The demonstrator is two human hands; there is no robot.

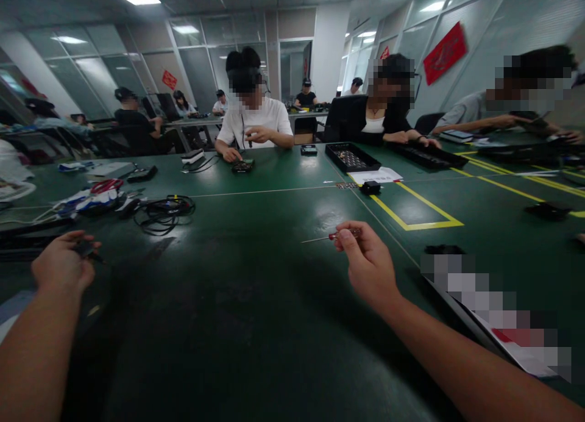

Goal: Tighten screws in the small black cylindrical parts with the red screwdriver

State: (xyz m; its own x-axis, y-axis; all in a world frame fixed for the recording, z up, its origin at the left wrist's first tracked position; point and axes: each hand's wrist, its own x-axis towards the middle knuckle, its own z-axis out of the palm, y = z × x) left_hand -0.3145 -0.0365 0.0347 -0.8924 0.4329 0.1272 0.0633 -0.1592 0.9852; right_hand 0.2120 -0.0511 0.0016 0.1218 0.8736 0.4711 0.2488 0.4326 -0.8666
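My right hand (368, 260) is closed around the red handle of a small screwdriver (331, 236). Its thin metal shaft points left, above the green tabletop (237, 312). Over at the left edge, my left hand (64, 260) has its fingers curled round a small dark object (85, 248), whose kind I cannot make out because the fingers cover part of it. Near that hand lies a heap of black cables (164, 214).
Across the table a person in a white shirt (256, 123) handles a dark device (242, 165). A black tray (351, 158) holds small parts. A small black block (370, 188) lies beside yellow tape (429, 227). Papers (525, 355) lie at right.
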